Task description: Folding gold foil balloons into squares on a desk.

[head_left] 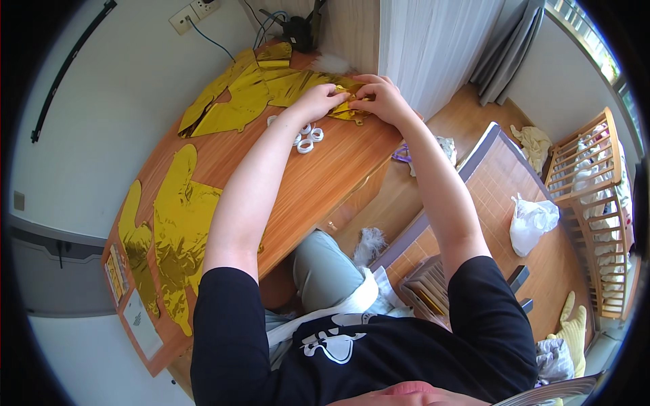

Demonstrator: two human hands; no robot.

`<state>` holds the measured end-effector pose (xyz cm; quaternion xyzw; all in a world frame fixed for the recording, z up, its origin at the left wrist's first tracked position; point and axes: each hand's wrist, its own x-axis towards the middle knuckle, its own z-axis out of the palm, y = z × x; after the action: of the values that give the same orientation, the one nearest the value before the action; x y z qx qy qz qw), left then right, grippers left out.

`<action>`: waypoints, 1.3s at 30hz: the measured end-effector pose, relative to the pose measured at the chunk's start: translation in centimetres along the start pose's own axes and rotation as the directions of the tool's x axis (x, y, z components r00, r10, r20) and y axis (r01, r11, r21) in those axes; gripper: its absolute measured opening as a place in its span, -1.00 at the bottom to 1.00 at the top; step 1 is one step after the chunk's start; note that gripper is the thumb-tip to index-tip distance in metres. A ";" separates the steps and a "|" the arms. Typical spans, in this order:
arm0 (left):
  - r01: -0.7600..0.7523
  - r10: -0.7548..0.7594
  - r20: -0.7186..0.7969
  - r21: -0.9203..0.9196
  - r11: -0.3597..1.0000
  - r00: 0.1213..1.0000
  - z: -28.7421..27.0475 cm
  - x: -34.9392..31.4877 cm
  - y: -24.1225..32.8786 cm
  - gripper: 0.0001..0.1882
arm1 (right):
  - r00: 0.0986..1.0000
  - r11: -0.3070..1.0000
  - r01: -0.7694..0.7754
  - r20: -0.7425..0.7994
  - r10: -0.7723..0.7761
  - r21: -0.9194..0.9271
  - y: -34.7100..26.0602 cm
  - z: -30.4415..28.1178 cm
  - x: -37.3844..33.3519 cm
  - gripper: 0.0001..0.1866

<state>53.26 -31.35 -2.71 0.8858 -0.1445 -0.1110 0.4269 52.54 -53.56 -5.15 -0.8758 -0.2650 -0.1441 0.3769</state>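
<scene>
While the left hand (319, 103) and right hand (384, 100) pinch the gold foil (256, 91) on the desk's (321, 179) far end, working its edge appears the current step; the next move calls for light, even tension.

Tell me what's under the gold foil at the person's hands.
The wooden desk shows along the near edge of the gold foil, which the left hand and right hand hold. Whatever lies directly beneath the foil is covered and cannot be seen.
</scene>
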 end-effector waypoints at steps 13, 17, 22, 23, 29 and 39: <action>-0.266 0.465 -0.344 0.492 0.829 0.816 2.7 -4.9 3.0 -0.70 | 0.998 0.999 -0.045 0.039 0.045 -0.013 -1.0 -1.6 2.8 -0.69; -0.159 0.385 -0.117 0.775 0.611 0.915 2.2 -6.1 3.1 -0.77 | 0.997 0.993 0.061 0.056 -0.056 -0.101 -4.6 -3.1 6.6 -0.70; 0.064 0.196 -0.230 0.788 0.612 0.953 1.4 -5.8 2.8 -0.49 | 0.992 0.982 0.099 0.094 -0.085 -0.159 -8.2 -4.6 10.6 -0.72; 0.090 0.200 -0.267 0.781 0.618 0.943 1.1 -5.8 2.6 -0.42 | 0.991 0.981 0.107 0.097 -0.092 -0.160 -8.8 -4.7 11.5 -0.72; 0.302 -0.224 -0.204 0.711 0.636 0.953 -0.3 -4.5 2.7 0.17 | 0.970 0.929 0.226 -0.024 -0.243 -0.293 -12.2 -7.1 16.5 -0.71; 0.232 -0.104 -0.219 0.706 0.669 0.970 -0.5 -4.4 1.8 0.10 | 0.877 0.898 0.291 -0.284 -0.389 -0.331 -20.3 -17.8 20.9 -0.73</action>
<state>49.04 -30.49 -0.68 0.9974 -0.0594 -0.0121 0.0391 57.09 -47.57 28.21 -0.8203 -0.3233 -0.3944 0.2588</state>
